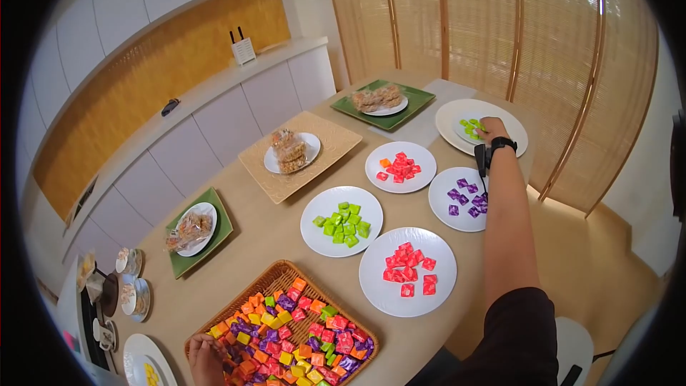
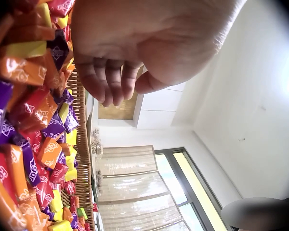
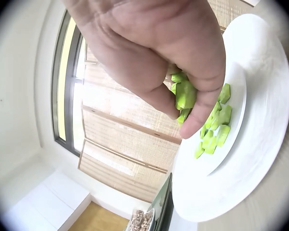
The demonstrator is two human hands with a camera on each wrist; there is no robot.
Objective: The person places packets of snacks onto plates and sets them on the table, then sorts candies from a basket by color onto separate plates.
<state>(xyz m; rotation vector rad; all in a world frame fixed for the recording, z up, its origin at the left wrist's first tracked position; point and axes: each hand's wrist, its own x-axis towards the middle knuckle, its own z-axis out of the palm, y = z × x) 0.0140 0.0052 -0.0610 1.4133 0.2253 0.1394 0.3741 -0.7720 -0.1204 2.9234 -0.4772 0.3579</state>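
My right hand [image 1: 494,129] is over a small white plate [image 3: 239,91] that sits on a larger white plate [image 3: 267,120]. Thumb and fingers pinch several green wrapped candies [image 3: 185,94]. More green candies [image 3: 221,118] lie on the small plate. Low in the head view, my left hand [image 1: 206,357] is at the left edge of a wicker basket [image 1: 282,266]. Loosely bent, its fingers show nothing between them in the left wrist view. Orange, yellow, red, purple and green wrapped candies [image 1: 279,332] fill much of the basket.
White plates of red [image 1: 371,289], green [image 1: 309,225] and purple candies [image 1: 439,211] stand mid-table, with another red plate [image 1: 375,168] behind. Bagged snacks sit on green [image 1: 346,105] and tan trays [image 1: 254,161]. Cups [image 1: 130,299] and a plate with yellow candies [image 1: 136,357] are at left.
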